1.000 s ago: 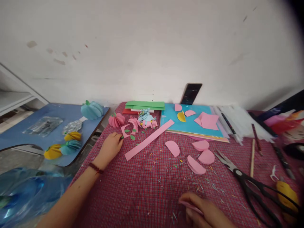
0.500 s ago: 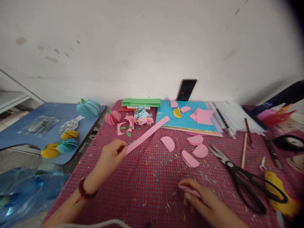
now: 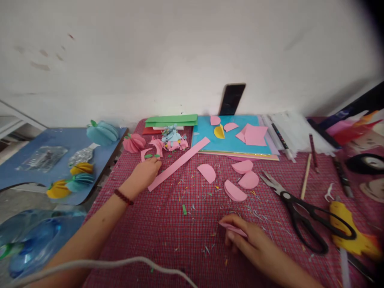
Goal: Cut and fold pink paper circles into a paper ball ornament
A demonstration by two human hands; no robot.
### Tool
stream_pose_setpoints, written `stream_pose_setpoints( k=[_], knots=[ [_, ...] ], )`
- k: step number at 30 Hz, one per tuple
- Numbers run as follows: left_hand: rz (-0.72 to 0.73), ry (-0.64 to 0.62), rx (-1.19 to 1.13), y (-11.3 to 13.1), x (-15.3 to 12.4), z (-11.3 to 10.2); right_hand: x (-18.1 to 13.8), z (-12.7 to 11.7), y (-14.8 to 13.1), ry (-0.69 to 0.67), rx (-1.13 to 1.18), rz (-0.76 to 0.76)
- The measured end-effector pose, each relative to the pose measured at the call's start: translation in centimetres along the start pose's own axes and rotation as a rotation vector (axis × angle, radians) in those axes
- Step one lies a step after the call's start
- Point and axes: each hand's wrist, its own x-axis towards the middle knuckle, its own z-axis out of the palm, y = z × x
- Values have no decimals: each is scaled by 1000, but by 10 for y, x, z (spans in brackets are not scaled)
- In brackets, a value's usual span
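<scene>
My left hand is at the left of the cloth, fingers bent together over the pink paper scraps and small green paper leaves. Its fingertips are partly hidden, so what they pinch, if anything, cannot be made out. Beside that hand a long pink paper strip lies diagonally. Nearer the front, my right hand is closed on a folded pink paper half-circle, between thumb and fingers. Several more pink half-circles lie beyond it. A small green paper piece rests on the cloth between my hands.
Open-bladed black-handled scissors and a yellow glue gun lie at right. Coloured sheets and a leaning phone are at the back. A white cable crosses the front. Paper pumpkins sit on the blue side table.
My left hand has left the pink strip and moved to the scraps and leaves. The small green piece now shows on the cloth. My right hand keeps its half-circle; the view has shifted slightly.
</scene>
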Motion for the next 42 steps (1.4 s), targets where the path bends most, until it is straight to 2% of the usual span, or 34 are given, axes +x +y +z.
stream_pose_setpoints(
  k=[4, 8, 11, 13, 14, 16, 18, 20, 23, 26, 29, 34, 36, 40, 42],
  knots=[
    [-69, 89, -138, -4, 6, 5, -1, -1, -2, 8, -51, -27],
    [-190, 296, -346, -6, 8, 0, -1, -1, 0, 13, -47, -38],
    [-263, 453, -534, 12, -6, -9, -1, -1, 3, 12, 24, -44],
    [-273, 482, -693, 35, -23, -15, 0, -2, 4, 3, 79, -53],
    [-269, 476, -789, 49, -34, -17, 0, -2, 4, -2, 106, -59],
    [-291, 439, -1159, 80, -55, -17, 0, -4, 6, -17, 177, -65],
    [-266, 382, -1240, 107, -73, -13, 0, -8, 9, -37, 311, -57],
    [-154, 324, -1104, 128, -88, -4, -1, -12, 10, -57, 510, -43],
    [81, 210, -842, 145, -98, 10, -7, -21, 8, -122, 815, -39],
    [126, 165, -717, 160, -99, 13, -13, -28, 2, -225, 965, -35],
    [79, 198, -771, 183, -94, 6, -17, -31, -2, -240, 972, -48],
    [129, 260, -939, 214, -82, 6, -14, -26, 5, -210, 903, -71],
    [127, 206, -1079, 217, -79, 12, -11, -23, 9, -238, 856, -65],
    [79, -49, -1370, 212, -80, 22, -6, -17, 13, -306, 796, -45],
    [50, -106, -1460, 209, -82, 26, -5, -15, 13, -337, 798, -30]
  ],
)
